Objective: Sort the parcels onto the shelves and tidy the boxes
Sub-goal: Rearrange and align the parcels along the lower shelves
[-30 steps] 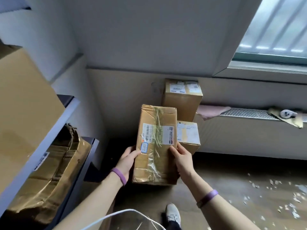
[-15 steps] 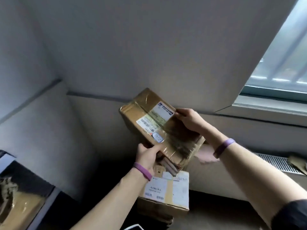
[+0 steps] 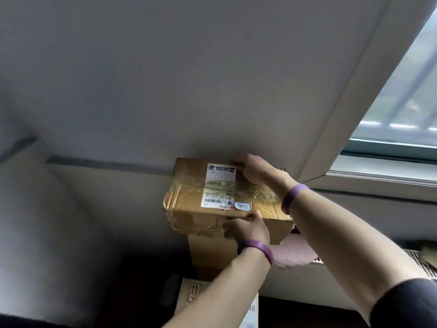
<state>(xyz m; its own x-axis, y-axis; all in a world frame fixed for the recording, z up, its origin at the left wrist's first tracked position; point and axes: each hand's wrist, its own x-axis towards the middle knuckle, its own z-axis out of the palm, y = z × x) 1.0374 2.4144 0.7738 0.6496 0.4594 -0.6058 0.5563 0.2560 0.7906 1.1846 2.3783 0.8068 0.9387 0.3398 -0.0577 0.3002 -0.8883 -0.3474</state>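
Against the wall, in the head view, we hold the taped parcel (image 3: 186, 200) on or just above the plain box (image 3: 210, 254) that tops the stack; we cannot tell if they touch. Our left hand (image 3: 248, 229) grips its near edge and our right hand (image 3: 256, 171) curls over the far edge. We should square it with the box below and let go only once it sits flat.

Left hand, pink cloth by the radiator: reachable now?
Probably not yet: the left hand grips the taped brown cardboard parcel. The pink cloth lies exposed close by, so letting go should do it.
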